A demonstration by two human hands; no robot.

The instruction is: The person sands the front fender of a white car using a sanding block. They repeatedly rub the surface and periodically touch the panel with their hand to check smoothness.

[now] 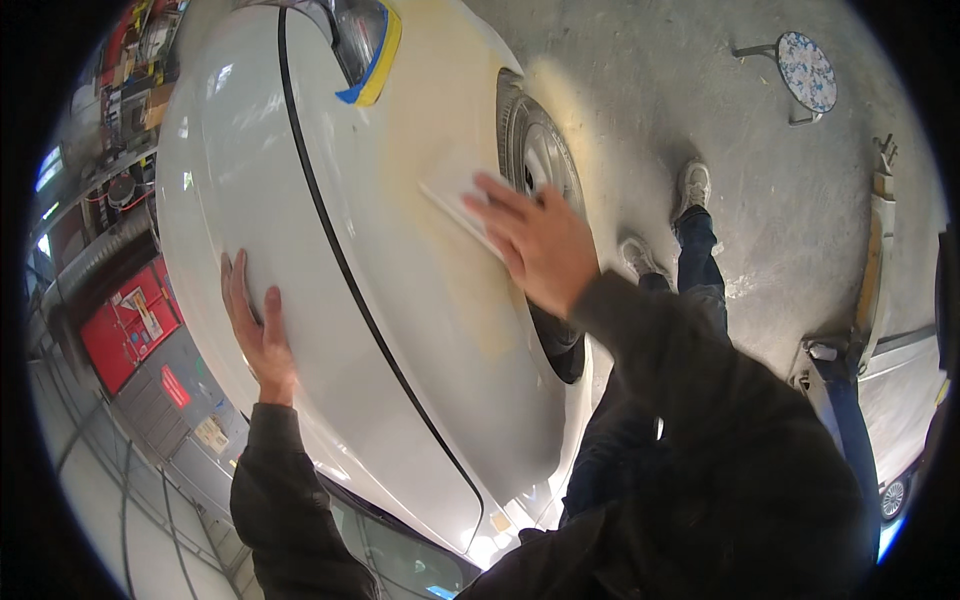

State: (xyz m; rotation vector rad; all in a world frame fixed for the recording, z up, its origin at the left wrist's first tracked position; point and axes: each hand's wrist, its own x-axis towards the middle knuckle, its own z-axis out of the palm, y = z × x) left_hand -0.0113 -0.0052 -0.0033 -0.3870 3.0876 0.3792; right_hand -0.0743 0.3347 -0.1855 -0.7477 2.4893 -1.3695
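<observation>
A white car's fender (420,240) spreads out before me, with a yellowish, dull patch above the front wheel (540,150). On that patch, my right hand (545,245) presses a flat white pad (450,190) against the panel, fingers over its top. Both hand and pad are somewhat blurred, and the hand covers part of the pad. My left hand (258,335) lies on the glossy hood (240,120), palm down, thumb apart from the fingers, holding nothing. A black gap runs between hood and fender.
Blue and yellow tape (380,70) edges the headlight (358,35). A round stool (806,72) stands on the concrete floor at the far right. Loose car panels (880,270) are along the right side. A red and grey cabinet (130,325) is beyond the hood at left.
</observation>
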